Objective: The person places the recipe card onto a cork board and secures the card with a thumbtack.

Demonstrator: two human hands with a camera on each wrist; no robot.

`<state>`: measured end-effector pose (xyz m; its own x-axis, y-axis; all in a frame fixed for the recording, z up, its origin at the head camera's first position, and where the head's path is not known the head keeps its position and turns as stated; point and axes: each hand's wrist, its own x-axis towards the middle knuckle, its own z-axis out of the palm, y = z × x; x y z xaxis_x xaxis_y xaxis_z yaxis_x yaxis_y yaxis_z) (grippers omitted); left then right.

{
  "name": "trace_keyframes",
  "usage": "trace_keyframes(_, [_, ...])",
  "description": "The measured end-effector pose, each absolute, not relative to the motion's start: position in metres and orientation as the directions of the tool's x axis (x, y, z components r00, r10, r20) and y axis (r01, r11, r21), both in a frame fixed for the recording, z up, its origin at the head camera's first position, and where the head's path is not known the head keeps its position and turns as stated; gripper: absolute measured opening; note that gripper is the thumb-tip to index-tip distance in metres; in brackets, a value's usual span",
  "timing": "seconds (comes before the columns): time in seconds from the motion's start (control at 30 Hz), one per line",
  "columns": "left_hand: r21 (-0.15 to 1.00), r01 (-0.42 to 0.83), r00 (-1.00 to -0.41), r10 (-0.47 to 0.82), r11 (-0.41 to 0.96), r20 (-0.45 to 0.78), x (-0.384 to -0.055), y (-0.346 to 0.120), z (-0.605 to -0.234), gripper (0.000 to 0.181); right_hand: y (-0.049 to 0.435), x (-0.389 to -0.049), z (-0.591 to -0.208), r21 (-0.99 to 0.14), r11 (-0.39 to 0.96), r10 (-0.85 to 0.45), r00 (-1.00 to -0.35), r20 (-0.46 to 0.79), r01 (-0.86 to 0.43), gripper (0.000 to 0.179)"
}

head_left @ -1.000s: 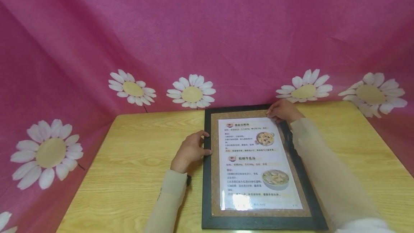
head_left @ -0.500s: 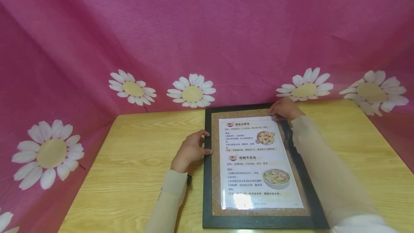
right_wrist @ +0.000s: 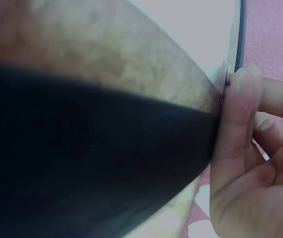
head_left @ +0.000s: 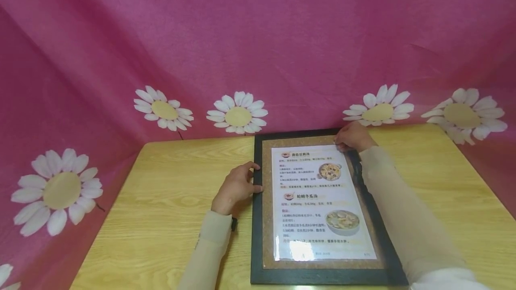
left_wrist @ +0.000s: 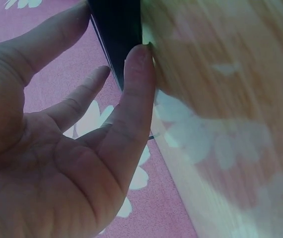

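Observation:
A cork board (head_left: 322, 264) with a black frame lies on the table, and on it is a printed recipe sheet (head_left: 298, 216) with a glossy surface. My left hand (head_left: 235, 187) steadies the frame's left side, its thumb and fingertips touching the black edge; in the left wrist view the fingers (left_wrist: 139, 74) look fairly straight. At the sheet's top right corner my right hand (head_left: 352, 135) pinches with thumb and fingertips. A tiny dark pin-like thing (right_wrist: 227, 82) shows at those fingertips in the right wrist view; most of it is hidden by the fingers.
The wooden table (head_left: 161, 218) extends to both sides of the board. Behind it hangs a pink cloth (head_left: 258, 48) with large white daisies, close to the board's far edge. My right sleeve (head_left: 407, 214) covers part of the frame's right side.
Both hands stay at the same places on the board. The whole view shifts very slightly; the sheet and the frame keep their positions.

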<state>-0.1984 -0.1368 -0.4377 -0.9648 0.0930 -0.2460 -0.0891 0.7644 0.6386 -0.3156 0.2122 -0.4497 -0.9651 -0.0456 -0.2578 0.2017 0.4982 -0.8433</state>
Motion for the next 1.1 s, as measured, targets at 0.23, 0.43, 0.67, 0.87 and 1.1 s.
trace_keyframes(0.23, [0.643, -0.080, -0.963, 0.108, 0.761, -0.247, -0.199, -0.135, -0.436, 0.054, 0.216, -0.311, -0.445, -0.827, 0.532, -0.056, -0.968, -0.246, 0.180, 0.022])
trace_keyframes(0.43, [0.642, -0.071, -0.967, 0.104, 0.763, -0.231, -0.200, -0.136, -0.435, 0.054, 0.224, -0.305, -0.429, -0.845, 0.520, -0.103, -0.973, -0.207, 0.124, 0.028])
trace_keyframes(0.67, [0.648, -0.086, -0.963, 0.104, 0.757, -0.249, -0.198, -0.136, -0.437, 0.054, 0.253, -0.275, -0.406, -0.863, 0.500, -0.097, -0.986, -0.132, 0.067, 0.037])
trace_keyframes(0.87, [0.638, -0.087, -0.964, 0.096, 0.766, -0.246, -0.198, -0.137, -0.437, 0.054, 0.288, -0.238, -0.402, -0.817, 0.577, -0.082, -0.995, -0.061, 0.002, 0.039])
trace_keyframes(1.1, [0.647, -0.085, -0.964, 0.100, 0.758, -0.245, -0.198, -0.138, -0.436, 0.054, 0.315, -0.208, -0.412, -0.730, 0.682, -0.059, -0.990, -0.124, 0.051, 0.043])
